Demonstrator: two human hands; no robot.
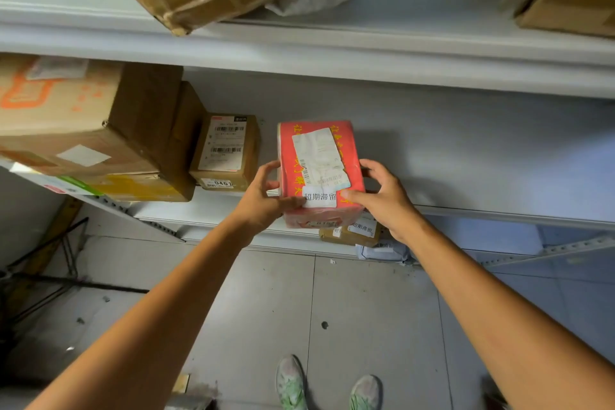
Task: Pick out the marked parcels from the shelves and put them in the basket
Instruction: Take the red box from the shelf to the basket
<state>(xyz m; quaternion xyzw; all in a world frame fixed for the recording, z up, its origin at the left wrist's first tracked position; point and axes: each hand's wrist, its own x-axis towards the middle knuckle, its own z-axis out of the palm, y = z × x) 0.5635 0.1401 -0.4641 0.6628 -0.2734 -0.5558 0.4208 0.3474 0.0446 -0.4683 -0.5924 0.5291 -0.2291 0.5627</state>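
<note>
- Task item: a red rectangular parcel wrapped in glossy film, with yellow characters, a wrinkled white shipping label on its top face and a small white sticker printed with black characters at its near end.
- Location: the parcel sits at the front edge of the middle grey metal shelf, its near end projecting past that edge toward the person.
- Left hand: grip clenched on the parcel's left side, thumb pressed on the top face just beside the white sticker, fingers curled around the left edge.
- Right hand: grip clenched on the parcel's right side, thumb on the top face at the sticker's right end, fingers wrapped around the right edge.
- The parcel lies between the two grips, held at its near half; the far half is uncovered.
- Left of the parcel, apart from it, a small brown cardboard box with barcode labels stands on the same shelf.
- Below the parcel's near end, a small tan box with a similar white sticker lies on the lower shelf.
</note>
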